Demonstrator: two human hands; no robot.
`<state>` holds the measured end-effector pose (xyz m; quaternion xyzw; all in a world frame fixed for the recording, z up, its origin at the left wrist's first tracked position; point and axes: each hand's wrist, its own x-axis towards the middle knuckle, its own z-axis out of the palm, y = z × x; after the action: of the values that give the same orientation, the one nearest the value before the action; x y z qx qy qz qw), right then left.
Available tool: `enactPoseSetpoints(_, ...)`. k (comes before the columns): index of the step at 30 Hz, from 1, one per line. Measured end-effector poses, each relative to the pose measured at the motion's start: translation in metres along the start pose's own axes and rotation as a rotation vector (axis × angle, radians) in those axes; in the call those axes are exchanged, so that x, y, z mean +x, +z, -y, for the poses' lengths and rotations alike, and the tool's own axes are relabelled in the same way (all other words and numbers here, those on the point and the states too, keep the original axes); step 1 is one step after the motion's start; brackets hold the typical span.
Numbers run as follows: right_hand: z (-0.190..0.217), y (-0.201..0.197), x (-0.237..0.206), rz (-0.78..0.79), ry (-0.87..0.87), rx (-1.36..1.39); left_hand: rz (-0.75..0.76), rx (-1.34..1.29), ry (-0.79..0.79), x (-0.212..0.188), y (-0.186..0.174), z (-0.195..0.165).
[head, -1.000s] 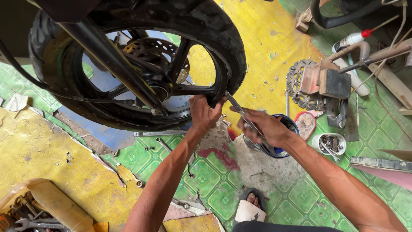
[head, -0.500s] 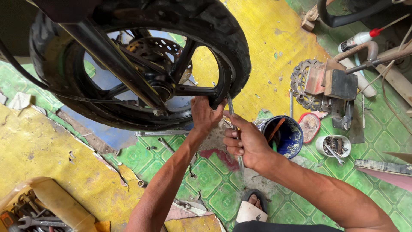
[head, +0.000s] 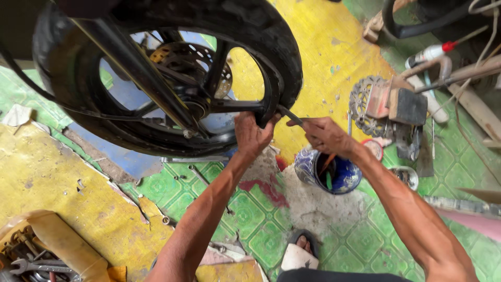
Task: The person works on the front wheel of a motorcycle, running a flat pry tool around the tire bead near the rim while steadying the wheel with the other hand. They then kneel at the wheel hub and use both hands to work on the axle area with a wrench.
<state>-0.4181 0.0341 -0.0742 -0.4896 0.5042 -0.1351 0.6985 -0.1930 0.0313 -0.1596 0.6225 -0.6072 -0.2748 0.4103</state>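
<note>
A black motorcycle wheel [head: 172,78] with its tyre fills the upper left, held in a fork. My left hand [head: 252,133] grips the tyre's lower right edge at the rim. My right hand [head: 326,134] holds a thin metal tool [head: 290,115], its tip pushed in between tyre and rim right beside my left hand. Through the spokes I see a brake disc [head: 209,68].
A blue patterned pot [head: 313,175] with sticks stands on the floor under my right hand. A loose brake disc and blocks [head: 389,107] lie to the right, with a spray bottle [head: 433,52]. Wrenches [head: 201,175] lie on green tiles; my sandalled foot [head: 300,256] is below.
My right hand has swung the tool up from near the pot and set its tip against the rim. My left hand has stayed on the tyre.
</note>
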Motion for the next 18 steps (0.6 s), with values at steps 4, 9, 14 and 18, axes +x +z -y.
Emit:
enactPoseSetpoints(4,0.013,0.014,0.004,-0.031,0.048,0.116,-0.069,0.047,0.091,0.004,-0.003,-0.004)
enactPoseSetpoints(9,0.014,0.073,-0.015,-0.168,0.154,0.441,-0.037,-0.030,0.052,0.005,0.003,0.005)
enactPoseSetpoints(14,0.028,0.110,-0.020,-0.277,0.199,0.669,-0.103,-0.004,0.245,-0.005,0.005,0.016)
enactPoseSetpoints(18,0.029,0.132,-0.011,-0.362,0.192,0.835,-0.018,0.070,0.149,-0.005,0.007,0.021)
